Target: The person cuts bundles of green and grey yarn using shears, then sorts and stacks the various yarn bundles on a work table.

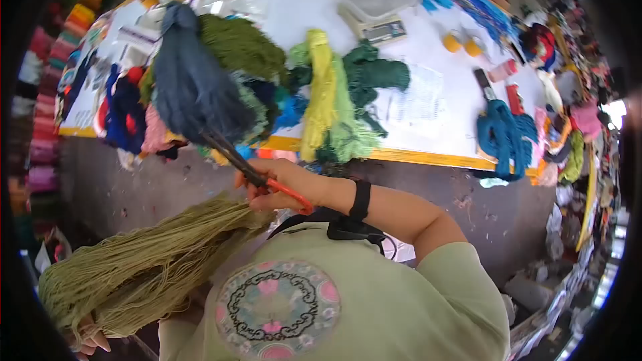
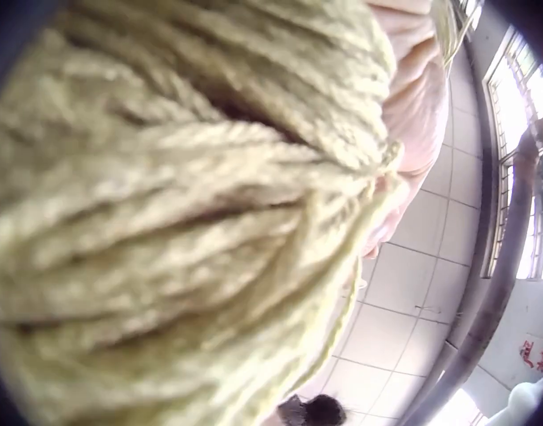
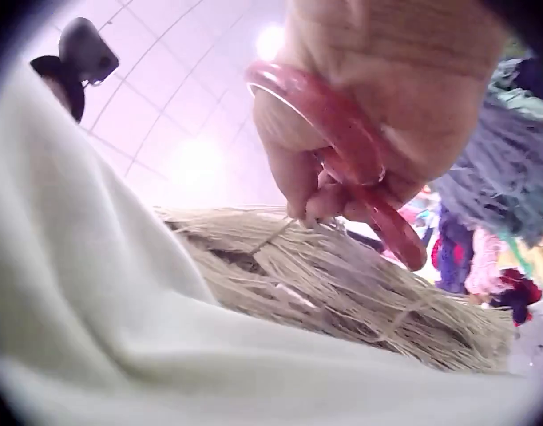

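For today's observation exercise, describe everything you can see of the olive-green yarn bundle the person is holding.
The yarn bundle is a thick skein of many loose, thin olive-green strands, soft and slightly frayed. It lies slanted across the person's front. The left hand grips its lower end; the right hand, holding red-handled scissors, meets its upper end.

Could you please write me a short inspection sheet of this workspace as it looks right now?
Surface: white table with a yellow front edge, mostly covered.
Job's things: olive yarn bundle stretched between both hands; red-handled scissors at its near end.
Clutter: yarn skeins in many colours, a grey one and a teal one among them; scale; two yellow spools.
Grippers: left hand holds the bundle's far end; right hand grips the scissors.
Cables: nothing seen.
Surroundings: grey floor; shelves of yarn at left; piled goods at right.
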`<state>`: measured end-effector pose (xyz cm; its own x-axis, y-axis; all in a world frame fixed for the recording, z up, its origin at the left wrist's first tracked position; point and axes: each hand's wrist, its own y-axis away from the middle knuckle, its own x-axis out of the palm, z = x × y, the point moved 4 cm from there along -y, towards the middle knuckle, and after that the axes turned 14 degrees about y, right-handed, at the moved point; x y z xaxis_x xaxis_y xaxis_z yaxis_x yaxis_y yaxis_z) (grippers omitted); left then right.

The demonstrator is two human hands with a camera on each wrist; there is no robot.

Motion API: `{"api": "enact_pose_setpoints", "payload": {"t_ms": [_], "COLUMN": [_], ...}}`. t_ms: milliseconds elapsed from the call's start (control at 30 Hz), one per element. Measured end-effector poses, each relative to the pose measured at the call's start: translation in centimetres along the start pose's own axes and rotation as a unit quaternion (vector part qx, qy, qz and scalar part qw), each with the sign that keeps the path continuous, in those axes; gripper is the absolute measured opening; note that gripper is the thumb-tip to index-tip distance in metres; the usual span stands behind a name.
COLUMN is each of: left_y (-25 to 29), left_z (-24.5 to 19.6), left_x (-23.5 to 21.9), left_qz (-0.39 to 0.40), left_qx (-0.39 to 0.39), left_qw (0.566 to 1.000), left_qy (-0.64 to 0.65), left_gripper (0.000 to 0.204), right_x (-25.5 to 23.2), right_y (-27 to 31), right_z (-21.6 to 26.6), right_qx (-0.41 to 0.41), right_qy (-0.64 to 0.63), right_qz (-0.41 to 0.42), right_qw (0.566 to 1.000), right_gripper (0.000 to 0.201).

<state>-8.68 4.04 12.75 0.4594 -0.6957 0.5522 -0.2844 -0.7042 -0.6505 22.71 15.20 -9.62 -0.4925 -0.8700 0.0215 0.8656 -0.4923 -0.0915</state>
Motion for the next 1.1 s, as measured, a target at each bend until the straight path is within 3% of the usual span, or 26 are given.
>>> {"api": "enact_pose_setpoints", "payload": {"t_ms": [33, 100, 233, 300, 333, 367, 433, 467, 500, 533, 600, 700, 733, 833, 867, 900, 933, 1033, 1100], "left_y": [-0.2, -0.6, -2.5, -3.7, -3.6, -2.7, -0.1, 0.8, 1.4, 1.2, 1.4, 0.3, -0.4, -0.8, -1.1, -1.9, -2.6, -3.7, -4.7], "left_z": [1.0, 2.7, 5.8, 8.0, 10.1, 12.1, 15.3, 17.5, 19.5, 21.6, 25.8, 29.7, 30.6, 31.9, 32.3, 33.1, 33.9, 35.4, 36.4], "left_x": [-0.6, -1.3, -2.1, -1.6, -2.8, -4.1, -7.2, -8.2, -9.1, -9.4, -9.4, -9.3, -9.0, -8.5, -8.3, -7.9, -7.4, -6.7, -6.0], "left_qz": [0.001, 0.001, -0.009, -0.012, -0.217, -0.413, -0.514, -0.558, -0.600, -0.601, -0.678, -0.657, -0.671, -0.669, -0.671, -0.633, -0.593, -0.584, -0.598], "left_qx": [0.000, 0.000, -0.011, -0.018, -0.026, -0.033, -0.064, -0.075, -0.085, -0.086, -0.089, -0.123, -0.120, -0.151, -0.150, -0.171, -0.191, -0.220, -0.238], "left_qw": [1.000, 1.000, 0.999, 0.999, 0.975, 0.908, 0.850, 0.818, 0.784, 0.784, 0.724, 0.743, 0.729, 0.728, 0.726, 0.755, 0.781, 0.781, 0.764], "left_qy": [0.009, 0.019, 0.029, 0.033, 0.051, 0.065, 0.094, 0.115, 0.134, 0.130, 0.084, -0.035, -0.058, -0.023, -0.027, 0.007, 0.042, -0.003, -0.049], "left_gripper": [0.030, 0.030, 0.030, 0.030, 0.030, 0.030, 0.024, 0.023, 0.021, 0.021, 0.018, 0.018, 0.017, 0.017, 0.017, 0.017, 0.017, 0.019, 0.021], "right_x": [-1.0, -4.0, -8.9, -11.7, -12.9, -14.4, -17.6, -18.8, -20.6, -22.3, -25.5, -30.0, -31.5, -35.1, -36.3, -37.1, -37.8, -39.2, -39.7], "right_y": [1.6, 6.2, 19.3, 27.3, 31.3, 35.1, 41.1, 42.1, 43.0, 43.7, 44.6, 44.7, 44.7, 45.7, 46.7, 46.2, 46.1, 45.8, 45.1], "right_z": [-1.0, -4.3, -12.2, -16.4, -17.6, -18.2, -19.1, -18.6, -17.5, -16.9, -17.6, -17.7, -17.6, -19.1, -20.8, -20.8, -20.6, -20.3, -20.2], "right_qx": [0.007, 0.177, 0.290, 0.321, 0.438, 0.541, 0.627, 0.628, 0.671, 0.710, 0.709, 0.713, 0.714, 0.711, 0.690, 0.668, 0.688, 0.691, 0.695], "right_qy": [0.006, -0.005, -0.065, 0.014, 0.109, 0.201, 0.266, 0.263, 0.284, 0.304, 0.313, 0.323, 0.323, 0.323, 0.334, 0.344, 0.367, 0.404, 0.423], "right_qz": [-0.011, -0.122, -0.278, -0.392, -0.421, -0.437, -0.402, -0.400, -0.391, -0.380, -0.377, -0.366, -0.373, -0.377, -0.373, -0.368, -0.341, -0.263, -0.264], "right_qw": [1.000, 0.977, 0.913, 0.862, 0.787, 0.690, 0.612, 0.614, 0.563, 0.510, 0.506, 0.503, 0.497, 0.498, 0.523, 0.548, 0.526, 0.540, 0.519], "right_gripper": [0.038, 0.038, 0.039, 0.044, 0.045, 0.048, 0.057, 0.057, 0.059, 0.062, 0.065, 0.073, 0.075, 0.072, 0.069, 0.067, 0.061, 0.066, 0.063]}}
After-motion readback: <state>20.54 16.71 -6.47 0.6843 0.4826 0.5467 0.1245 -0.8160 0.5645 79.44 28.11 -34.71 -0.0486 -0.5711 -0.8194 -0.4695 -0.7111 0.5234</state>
